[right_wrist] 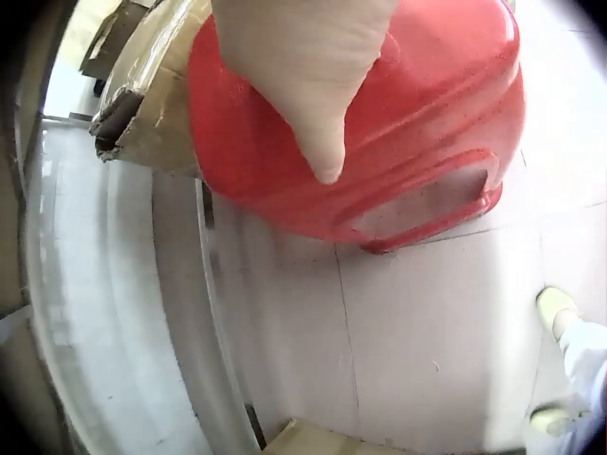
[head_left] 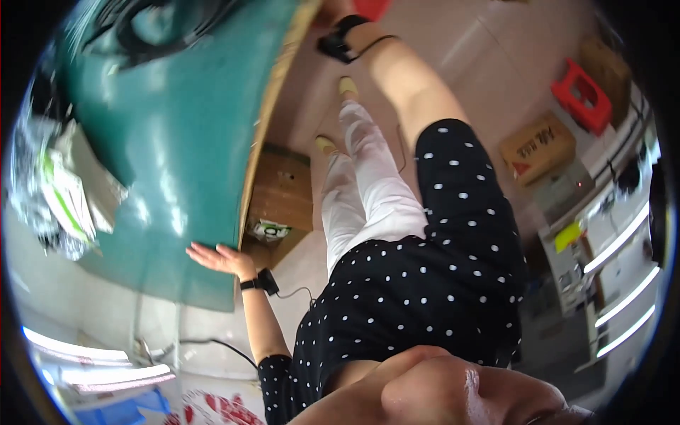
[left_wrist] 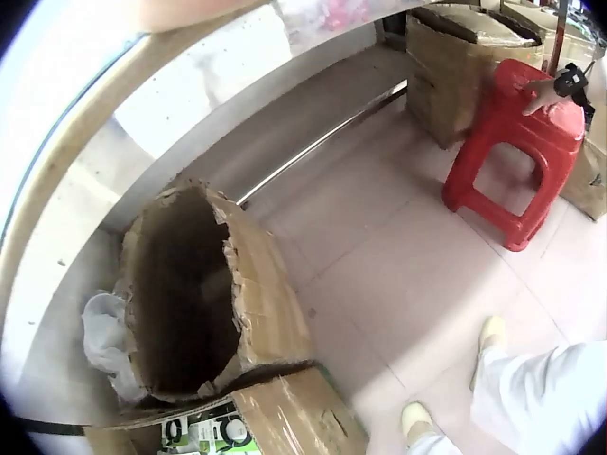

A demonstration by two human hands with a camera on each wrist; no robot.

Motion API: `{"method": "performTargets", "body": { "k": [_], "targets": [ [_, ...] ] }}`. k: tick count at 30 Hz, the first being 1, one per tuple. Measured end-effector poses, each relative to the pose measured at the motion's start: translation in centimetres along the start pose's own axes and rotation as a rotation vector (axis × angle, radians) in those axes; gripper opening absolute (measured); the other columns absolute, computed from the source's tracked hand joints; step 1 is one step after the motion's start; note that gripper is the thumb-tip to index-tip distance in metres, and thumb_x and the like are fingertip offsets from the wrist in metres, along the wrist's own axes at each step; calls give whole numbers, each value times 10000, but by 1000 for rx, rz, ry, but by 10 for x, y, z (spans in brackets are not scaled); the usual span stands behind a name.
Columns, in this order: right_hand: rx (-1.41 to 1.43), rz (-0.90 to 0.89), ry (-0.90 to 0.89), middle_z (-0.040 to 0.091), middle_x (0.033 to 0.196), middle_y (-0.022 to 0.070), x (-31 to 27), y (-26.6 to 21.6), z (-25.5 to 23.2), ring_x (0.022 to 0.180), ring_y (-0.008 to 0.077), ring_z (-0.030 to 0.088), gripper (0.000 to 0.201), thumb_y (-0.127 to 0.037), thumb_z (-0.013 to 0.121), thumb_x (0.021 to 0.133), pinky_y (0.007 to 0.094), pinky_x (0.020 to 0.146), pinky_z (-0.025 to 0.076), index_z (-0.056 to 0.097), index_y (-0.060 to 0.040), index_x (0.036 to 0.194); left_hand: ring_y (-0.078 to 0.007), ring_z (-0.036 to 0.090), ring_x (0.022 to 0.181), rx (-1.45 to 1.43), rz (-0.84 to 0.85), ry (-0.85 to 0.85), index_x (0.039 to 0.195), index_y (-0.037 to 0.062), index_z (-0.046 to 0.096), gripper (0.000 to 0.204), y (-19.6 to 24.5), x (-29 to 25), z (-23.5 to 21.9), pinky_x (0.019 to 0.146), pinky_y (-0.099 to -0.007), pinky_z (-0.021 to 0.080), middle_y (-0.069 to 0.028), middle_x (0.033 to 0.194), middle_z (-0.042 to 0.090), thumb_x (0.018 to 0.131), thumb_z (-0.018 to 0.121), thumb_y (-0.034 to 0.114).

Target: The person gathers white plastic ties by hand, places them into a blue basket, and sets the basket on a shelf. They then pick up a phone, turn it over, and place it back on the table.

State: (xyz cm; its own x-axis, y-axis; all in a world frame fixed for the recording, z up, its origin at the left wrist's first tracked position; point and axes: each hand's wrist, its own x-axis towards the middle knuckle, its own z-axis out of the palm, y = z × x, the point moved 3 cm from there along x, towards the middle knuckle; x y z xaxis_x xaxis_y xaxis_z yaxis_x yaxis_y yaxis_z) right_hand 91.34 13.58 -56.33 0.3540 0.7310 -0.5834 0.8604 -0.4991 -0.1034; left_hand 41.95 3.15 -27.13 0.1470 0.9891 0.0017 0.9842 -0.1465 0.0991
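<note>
My right hand [right_wrist: 303,62] is on the seat of a red plastic stool [right_wrist: 446,85], its thumb straight along the surface and its other fingers hidden. The left wrist view also has this hand [left_wrist: 543,95] on top of the stool [left_wrist: 493,123]. At the top of the head view the hand is blurred and partly cut off beside a bit of red. My left hand [head_left: 216,259], fingers straight and apart, is at the near corner of the green-topped table [head_left: 191,142] and holds nothing; whether it touches the table I cannot tell.
An open, torn cardboard box [left_wrist: 270,284] stands on the floor below the table edge, beside another box [left_wrist: 318,417] with packets. More boxes [left_wrist: 441,76] are behind the stool. Another red stool [head_left: 582,98] and a carton [head_left: 538,147] lie farther right. Black cables [head_left: 142,42] are on the table.
</note>
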Motion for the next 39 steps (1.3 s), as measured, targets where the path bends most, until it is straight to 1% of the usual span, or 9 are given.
{"method": "performTargets", "body": {
  "k": [1,2,4,6,11,17,22,30,39],
  "targets": [
    [-112,32,229,110,1541,164,-18,-9,-4,909,225,588,633,-244,494,895,345,631,502,252,-117,1466,-355,202,1376,14,2,3,1434,41,303,591,0,-1,1,1105,-462,187,-206,1501,198,984,321,424],
    [-371,295,98,61,1549,154,-27,-29,-6,931,233,581,648,-232,471,906,361,642,502,195,-124,1483,-355,202,1376,-11,36,-9,1434,41,303,591,2,0,4,1105,-462,187,-206,1501,198,984,321,424],
    [-642,290,296,402,1415,186,-49,-34,-4,832,219,622,513,-195,524,887,344,614,507,420,-79,1375,-352,211,1375,15,25,-14,1436,41,298,597,3,-2,3,1104,-460,190,-203,1501,203,986,305,433],
    [150,37,456,436,1353,202,-57,-20,26,986,386,561,554,-309,633,791,441,789,493,494,-56,1264,-350,216,1374,25,34,-13,1437,40,296,600,2,-1,1,1103,-459,192,-202,1501,205,987,297,437],
    [548,-123,556,412,1321,174,-126,-22,78,1049,355,521,594,-239,691,732,428,808,494,459,-76,1255,-362,250,1358,23,60,0,1431,35,305,599,0,-5,3,1101,-461,196,-212,1488,235,991,275,440],
    [721,210,107,465,1210,236,-195,-1,215,1069,379,522,537,-210,692,738,437,859,481,470,-8,1183,-377,260,1351,-11,97,17,1418,27,328,578,-6,-4,5,1101,-459,200,-224,1474,262,994,297,418],
    [759,495,-238,510,1175,248,-223,24,284,997,391,579,587,-291,723,716,427,832,500,487,8,1162,-380,235,1365,1,98,-1,1434,3,268,617,-25,-4,8,1109,-491,175,-228,1480,245,993,272,433],
    [723,468,-205,595,1101,239,-174,42,411,990,360,604,566,-361,687,747,438,849,492,524,-19,1167,-344,244,1367,-203,-55,35,1422,-21,278,574,4,-17,-8,1119,-449,171,-221,1474,261,1000,297,367],
    [745,411,-331,618,1050,232,-85,-17,554,996,357,600,404,-319,631,810,424,862,490,580,-14,1069,-337,249,1366,-110,-60,9,1416,-24,289,554,-30,4,89,1120,-437,174,-219,1471,268,1000,305,342]
  ]
}}
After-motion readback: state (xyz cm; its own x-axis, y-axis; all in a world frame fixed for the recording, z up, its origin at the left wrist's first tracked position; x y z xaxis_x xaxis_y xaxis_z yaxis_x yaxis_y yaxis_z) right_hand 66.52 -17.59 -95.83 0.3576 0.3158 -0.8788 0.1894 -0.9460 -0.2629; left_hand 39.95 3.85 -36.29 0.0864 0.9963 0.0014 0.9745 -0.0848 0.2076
